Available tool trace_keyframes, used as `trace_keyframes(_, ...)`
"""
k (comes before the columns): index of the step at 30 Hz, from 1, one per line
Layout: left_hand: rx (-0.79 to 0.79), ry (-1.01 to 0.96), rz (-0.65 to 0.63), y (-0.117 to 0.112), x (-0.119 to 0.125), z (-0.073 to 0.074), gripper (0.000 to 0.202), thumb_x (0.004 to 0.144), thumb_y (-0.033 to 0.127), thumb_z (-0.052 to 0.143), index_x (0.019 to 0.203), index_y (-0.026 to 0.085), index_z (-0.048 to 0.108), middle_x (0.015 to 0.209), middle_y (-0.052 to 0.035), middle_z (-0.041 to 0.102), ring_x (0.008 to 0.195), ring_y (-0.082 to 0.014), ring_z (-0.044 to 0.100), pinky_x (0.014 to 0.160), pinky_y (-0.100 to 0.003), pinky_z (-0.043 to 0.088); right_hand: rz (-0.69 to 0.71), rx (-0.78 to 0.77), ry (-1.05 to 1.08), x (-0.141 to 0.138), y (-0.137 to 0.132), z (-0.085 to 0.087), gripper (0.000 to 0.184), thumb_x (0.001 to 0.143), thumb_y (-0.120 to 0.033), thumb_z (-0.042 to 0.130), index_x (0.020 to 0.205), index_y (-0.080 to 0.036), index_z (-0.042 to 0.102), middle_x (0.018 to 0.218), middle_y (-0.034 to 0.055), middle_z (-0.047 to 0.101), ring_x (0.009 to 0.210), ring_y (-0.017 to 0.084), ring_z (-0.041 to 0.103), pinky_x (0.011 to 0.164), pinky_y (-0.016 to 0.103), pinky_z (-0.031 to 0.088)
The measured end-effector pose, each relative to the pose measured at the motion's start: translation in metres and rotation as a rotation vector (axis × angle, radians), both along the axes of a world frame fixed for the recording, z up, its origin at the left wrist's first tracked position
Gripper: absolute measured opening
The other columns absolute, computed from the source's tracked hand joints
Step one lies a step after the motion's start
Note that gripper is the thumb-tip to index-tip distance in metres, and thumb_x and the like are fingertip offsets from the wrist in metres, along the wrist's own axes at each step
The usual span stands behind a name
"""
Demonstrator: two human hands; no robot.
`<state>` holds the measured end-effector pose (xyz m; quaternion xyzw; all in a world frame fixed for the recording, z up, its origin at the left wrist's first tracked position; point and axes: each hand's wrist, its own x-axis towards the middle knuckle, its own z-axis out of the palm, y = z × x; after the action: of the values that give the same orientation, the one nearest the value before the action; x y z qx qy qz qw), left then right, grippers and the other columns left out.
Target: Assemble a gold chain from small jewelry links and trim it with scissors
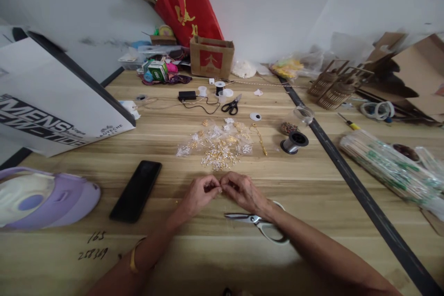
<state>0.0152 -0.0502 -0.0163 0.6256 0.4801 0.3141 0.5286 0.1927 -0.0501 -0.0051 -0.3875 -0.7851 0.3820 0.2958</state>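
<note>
My left hand and my right hand meet at the fingertips over the wooden table. Both are closed in a pinch, and what lies between the fingers is too small to name. Just beyond them spreads a pile of gold and silver beads, partly on clear plastic bags. White-handled scissors lie under my right forearm, which hides part of the handles. A gold chain rests to the right of the beads.
A black phone and a purple visor lie left, below a white box. Right stand a wire spool and wrapped sticks. Black scissors, a paper bag and a red bag are farther back.
</note>
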Motion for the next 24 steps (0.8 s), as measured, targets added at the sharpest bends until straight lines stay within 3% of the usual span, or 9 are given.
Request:
trace_keyframes(7,0.018,-0.003,-0.007,-0.002,0.002,0.002,0.012,0.072,0.022,0.06,0.063,0.014,0.056,0.056,0.0018,0.053,0.054,-0.0099,0.048,0.051,-0.019,0.038,-0.049,-0.051,0.074,-0.001,-0.001,0.0,0.015,0.088,-0.024,0.049,0.079,-0.015,0.056,0.072,0.0004,0.056,0.065,0.011,0.05,0.058,0.021,0.038)
trace_keyframes(17,-0.004,-0.02,-0.007,-0.002,0.002,0.0,0.011,0.071,0.023,0.061,0.065,0.014,0.058,0.056,0.0022,0.053,0.054,-0.0103,0.049,0.054,-0.021,0.038,-0.096,-0.191,0.169,-0.001,0.0,-0.013,0.017,0.087,-0.029,0.051,0.08,-0.015,0.055,0.068,-0.0003,0.055,0.06,0.009,0.05,0.053,0.019,0.038)
trace_keyframes(24,-0.043,0.013,-0.023,-0.002,-0.001,0.001,0.011,0.072,0.023,0.061,0.067,0.013,0.059,0.06,0.0006,0.056,0.058,-0.0112,0.051,0.056,-0.022,0.039,-0.081,-0.345,0.223,-0.002,0.002,-0.014,0.02,0.087,-0.033,0.051,0.079,-0.015,0.053,0.062,-0.0023,0.052,0.053,0.008,0.046,0.049,0.018,0.034)
